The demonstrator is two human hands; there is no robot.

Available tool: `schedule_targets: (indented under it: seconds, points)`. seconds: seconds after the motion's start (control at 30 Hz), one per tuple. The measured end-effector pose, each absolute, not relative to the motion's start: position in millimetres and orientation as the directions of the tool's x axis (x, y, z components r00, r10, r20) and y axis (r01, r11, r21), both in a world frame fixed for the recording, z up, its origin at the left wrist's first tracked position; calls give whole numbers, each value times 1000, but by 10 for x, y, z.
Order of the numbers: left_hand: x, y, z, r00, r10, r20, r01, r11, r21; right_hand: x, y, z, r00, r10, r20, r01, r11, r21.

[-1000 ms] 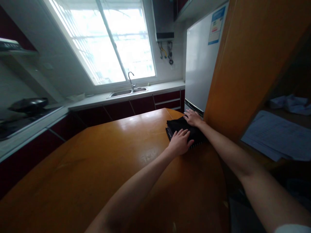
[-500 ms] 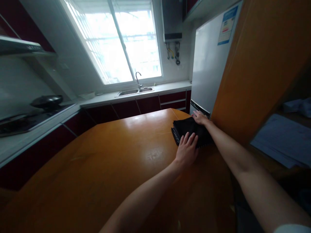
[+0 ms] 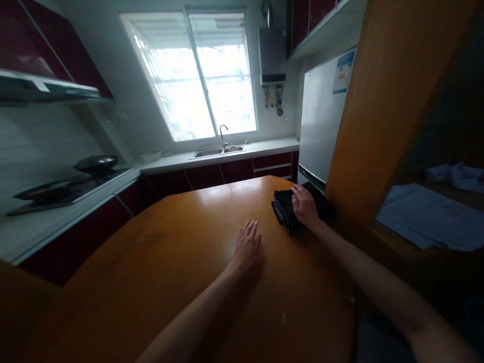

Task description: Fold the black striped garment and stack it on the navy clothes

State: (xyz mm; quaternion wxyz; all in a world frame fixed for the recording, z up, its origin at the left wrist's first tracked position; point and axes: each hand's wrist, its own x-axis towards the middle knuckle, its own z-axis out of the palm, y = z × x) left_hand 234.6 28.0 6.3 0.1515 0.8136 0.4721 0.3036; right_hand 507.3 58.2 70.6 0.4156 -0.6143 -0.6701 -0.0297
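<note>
A folded stack of black cloth lies at the right side of the wooden table, close to the orange-brown wooden panel. My right hand is over the stack, fingers stretched out, its palm at or just above the top layer; firm contact is hard to tell. To the left of the stack, apart from it, my left hand hovers low over the bare tabletop. Its fingers are extended and it holds nothing. What kind of cloth this is does not show.
Beyond the table runs a white counter with a double sink under the window. At left stand pans on a stove. A white fridge and wooden panel border the right, with papers behind the panel.
My left hand has left the stack's near edge and moved left over the table. My right hand has shifted from the far edge toward the middle of the stack. The camera view has tilted up.
</note>
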Motion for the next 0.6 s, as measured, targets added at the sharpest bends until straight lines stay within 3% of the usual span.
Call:
schedule_targets:
  seconds: [0.07, 0.13, 0.43, 0.6]
  points:
    - [2146, 161, 12, 342, 894, 288, 741, -445, 503, 4579, 292, 615, -41, 794, 606, 783, 402, -474]
    - [1971, 33, -27, 313, 922, 228, 797, -386, 464, 4097, 50, 467, -134, 811, 570, 740, 464, -486]
    - [1274, -500, -91, 256, 963, 84, 848, -266, 458, 3043, -441, -87, -243, 934, 261, 730, 353, -585]
    - [1111, -623, -73, 282, 959, 28, 906, -275, 323, 2852, -562, -108, -218, 956, 198, 771, 293, -566]
